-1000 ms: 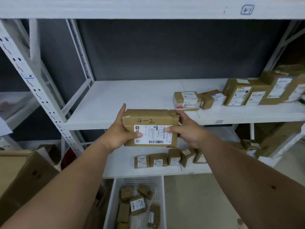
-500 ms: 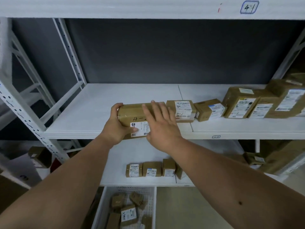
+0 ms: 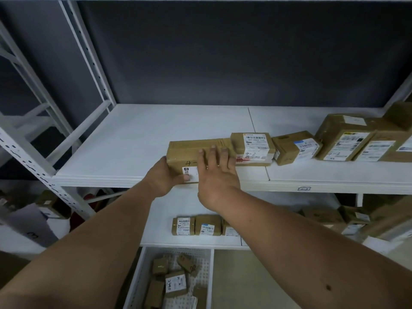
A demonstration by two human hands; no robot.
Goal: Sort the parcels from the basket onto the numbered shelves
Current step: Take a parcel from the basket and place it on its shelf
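Parcels on the middle shelf [image 3: 138, 139] form one row near its front edge: the long brown parcel [image 3: 189, 150] at the left end, then a labelled box marked 4-2 [image 3: 252, 148] touching its right end, a smaller tilted box [image 3: 294, 150], and at least three larger boxes [image 3: 343, 141] running off the right edge, their exact count unclear. On the lower shelf [image 3: 165, 208] three small boxes [image 3: 196, 225] stand side by side in plain sight, with several more, partly hidden and blurred, to the far right. The white basket [image 3: 209, 275] below holds about six small parcels [image 3: 176, 284] lying loose.

The left hand [image 3: 162, 177] grips the long parcel's near left corner, fingers curled against its left end and the thumb pressed on the white label on its front face. The right hand [image 3: 216, 172] lies flat on the parcel's top and front with its fingers straight and slightly spread, a ring on one finger. The parcel rests on the shelf at the front edge, with "4-" written on its front.

The shelving is white metal with perforated uprights [image 3: 89, 54], backed by a dark grey wall [image 3: 223, 52]. A small tag [image 3: 304, 188] sits on the middle shelf's front lip at the right. More white racking and a brown box [image 3: 50, 204] stand at the far left.
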